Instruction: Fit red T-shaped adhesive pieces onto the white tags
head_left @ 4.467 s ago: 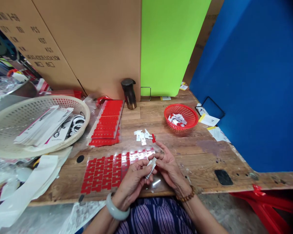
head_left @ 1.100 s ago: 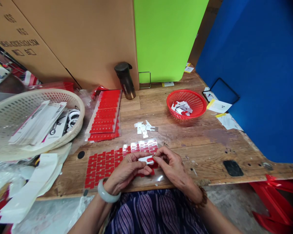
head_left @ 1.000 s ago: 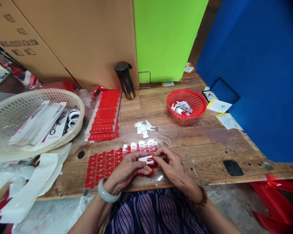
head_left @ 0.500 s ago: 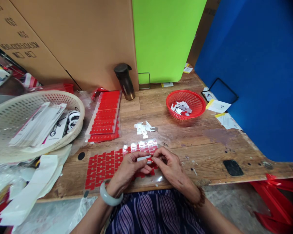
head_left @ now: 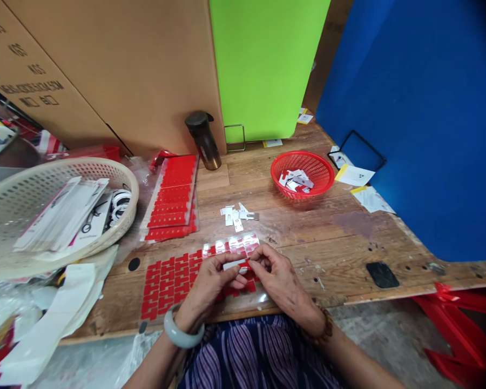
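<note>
Between the thumb and fingers of my left hand is a small flat silver-white plate. My right hand pinches at a red sticker on the plate's right end; whether it is fully stuck down I cannot tell. Both hands are over a clear sheet of red T-shaped stickers, which lies at the table's front edge and is partly hidden by them. Just beyond the sheet lies a loose pile of similar flat plates.
A red basket with plates, some red-marked, stands back right. Stacked red sticker sheets and a dark flask are back left. A cream basket holds printed cards. Green and blue panels stand behind.
The hands hold nearly the same pose on the plate and sticker. The whole view has shifted slightly as the head moved.
</note>
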A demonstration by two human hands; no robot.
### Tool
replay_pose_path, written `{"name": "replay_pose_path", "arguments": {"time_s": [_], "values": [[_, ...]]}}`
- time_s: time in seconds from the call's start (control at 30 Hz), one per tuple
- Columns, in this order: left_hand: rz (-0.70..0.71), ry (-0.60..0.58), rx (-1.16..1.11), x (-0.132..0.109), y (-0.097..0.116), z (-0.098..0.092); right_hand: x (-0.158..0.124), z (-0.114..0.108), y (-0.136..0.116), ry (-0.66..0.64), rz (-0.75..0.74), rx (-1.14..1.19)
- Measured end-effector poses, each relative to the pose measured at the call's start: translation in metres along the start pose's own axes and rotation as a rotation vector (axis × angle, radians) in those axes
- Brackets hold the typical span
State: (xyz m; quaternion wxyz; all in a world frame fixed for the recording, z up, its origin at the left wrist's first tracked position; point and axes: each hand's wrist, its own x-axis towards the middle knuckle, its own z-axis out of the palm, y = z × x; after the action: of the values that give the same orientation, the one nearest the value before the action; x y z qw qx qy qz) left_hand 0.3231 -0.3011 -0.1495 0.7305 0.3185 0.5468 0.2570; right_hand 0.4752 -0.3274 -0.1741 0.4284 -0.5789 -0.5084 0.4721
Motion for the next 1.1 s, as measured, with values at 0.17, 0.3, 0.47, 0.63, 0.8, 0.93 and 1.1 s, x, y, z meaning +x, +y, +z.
{"name": "replay_pose_path", "arguments": {"time_s": [0.17,0.3,0.47,0.63,0.8,0.93,1.1], "values": [[0.013,-0.009,-0.014,0.0,-0.003,-0.001,0.0,0.003,0.004,0.036,-0.056,-0.096],[0.03,-0.007,-0.003,0.0,-0.005,0.002,0.0,0.005,0.007,0.06,-0.114,-0.165],[0.06,0.008,0.009,-0.001,-0.006,0.006,-0.001,0.005,0.008,0.051,-0.121,-0.216],[0.104,0.06,0.043,-0.001,-0.007,0.008,-0.002,0.003,0.002,0.038,-0.108,-0.276],[0.099,0.059,0.031,0.0,-0.01,0.008,-0.003,-0.001,-0.001,0.014,-0.088,-0.347],[0.044,0.065,-0.024,0.001,-0.012,0.002,0.003,-0.017,0.005,0.096,-0.063,-0.365],[0.019,0.04,-0.07,0.001,-0.014,-0.002,0.009,-0.026,0.008,-0.06,-0.004,-0.144]]}}
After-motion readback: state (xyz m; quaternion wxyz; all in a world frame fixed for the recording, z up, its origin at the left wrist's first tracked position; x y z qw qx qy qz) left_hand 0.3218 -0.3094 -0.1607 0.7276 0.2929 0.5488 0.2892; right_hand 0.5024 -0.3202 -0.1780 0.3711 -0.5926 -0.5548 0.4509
